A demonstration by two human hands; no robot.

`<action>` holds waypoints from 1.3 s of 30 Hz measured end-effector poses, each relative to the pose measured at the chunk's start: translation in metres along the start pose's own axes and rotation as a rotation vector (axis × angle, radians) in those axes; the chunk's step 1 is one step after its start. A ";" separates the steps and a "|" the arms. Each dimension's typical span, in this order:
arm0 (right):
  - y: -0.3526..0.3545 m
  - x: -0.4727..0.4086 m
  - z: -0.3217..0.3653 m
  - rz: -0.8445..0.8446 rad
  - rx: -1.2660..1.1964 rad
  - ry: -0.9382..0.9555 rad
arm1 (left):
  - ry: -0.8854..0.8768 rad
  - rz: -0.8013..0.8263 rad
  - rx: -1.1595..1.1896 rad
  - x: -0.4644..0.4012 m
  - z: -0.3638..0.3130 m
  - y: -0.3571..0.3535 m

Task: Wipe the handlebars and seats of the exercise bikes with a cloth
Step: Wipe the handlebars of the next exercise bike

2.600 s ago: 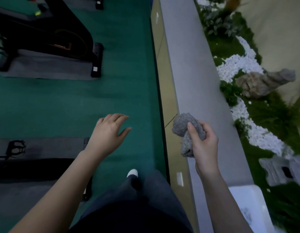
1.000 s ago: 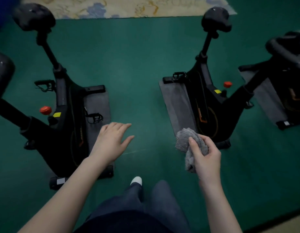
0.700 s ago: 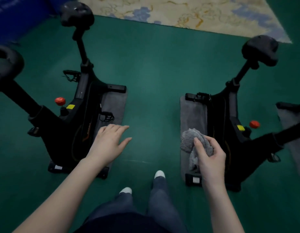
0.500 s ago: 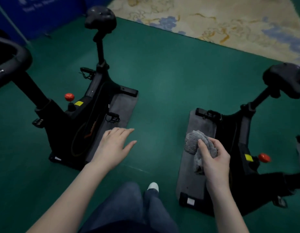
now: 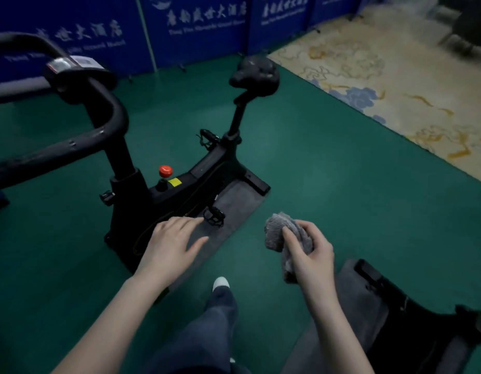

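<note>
- The right hand held a crumpled grey cloth in mid-air above the green floor; its fingers were curled round the cloth, with one fingertip pressed into the bunched top and a loose end hanging below the palm.
- The left hand hovered palm down, holding nothing, its fingers straight and slightly spread and the thumb held out to the side.
- Ahead of the left hand stood a black exercise bike on a grey mat.
- Its handlebars curved out to the upper left, near the camera, with a small console mounted above them.
- Its seat stood on a raised post at the far end of the frame, well apart from both hands.
- A red knob and a yellow label sat on the frame, and a pedal lay just beyond the left fingertips.
- The cloth touched neither handlebars nor seat.
- Part of a second bike on its own mat showed at the lower right, below the right forearm.
- Blue panels with white lettering lined the far side, and a patterned carpet bordered the green floor at the upper right.
- One leg in dark trousers with a white shoe showed between the arms.
</note>
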State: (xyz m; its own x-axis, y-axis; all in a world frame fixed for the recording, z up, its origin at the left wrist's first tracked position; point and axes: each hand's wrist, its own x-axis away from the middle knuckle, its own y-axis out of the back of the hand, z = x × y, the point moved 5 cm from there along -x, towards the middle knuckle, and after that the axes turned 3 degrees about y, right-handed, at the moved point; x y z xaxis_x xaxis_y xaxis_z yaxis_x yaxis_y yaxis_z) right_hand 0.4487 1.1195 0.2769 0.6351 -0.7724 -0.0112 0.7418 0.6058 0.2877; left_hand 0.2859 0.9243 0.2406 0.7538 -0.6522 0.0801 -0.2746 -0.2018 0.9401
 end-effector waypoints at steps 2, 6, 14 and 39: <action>-0.015 -0.034 0.007 0.035 0.010 0.025 | 0.045 -0.022 0.015 -0.025 0.006 0.002; -0.041 -0.095 0.020 0.106 0.014 0.060 | 0.125 -0.063 0.040 -0.065 0.014 0.011; -0.125 -0.183 0.051 0.377 -0.034 0.142 | 0.359 -0.098 0.075 -0.090 0.042 0.020; -0.300 -0.260 0.171 1.506 -0.277 0.469 | 1.523 -0.712 0.067 -0.056 -0.013 0.050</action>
State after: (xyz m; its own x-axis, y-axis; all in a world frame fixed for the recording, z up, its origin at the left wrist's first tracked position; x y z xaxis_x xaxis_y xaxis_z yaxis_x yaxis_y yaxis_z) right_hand 0.0241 1.1054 0.3569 0.7578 0.6257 -0.1851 -0.6113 0.7800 0.1340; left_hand 0.2377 0.9597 0.2877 0.5698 0.8195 -0.0621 0.3578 -0.1794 0.9164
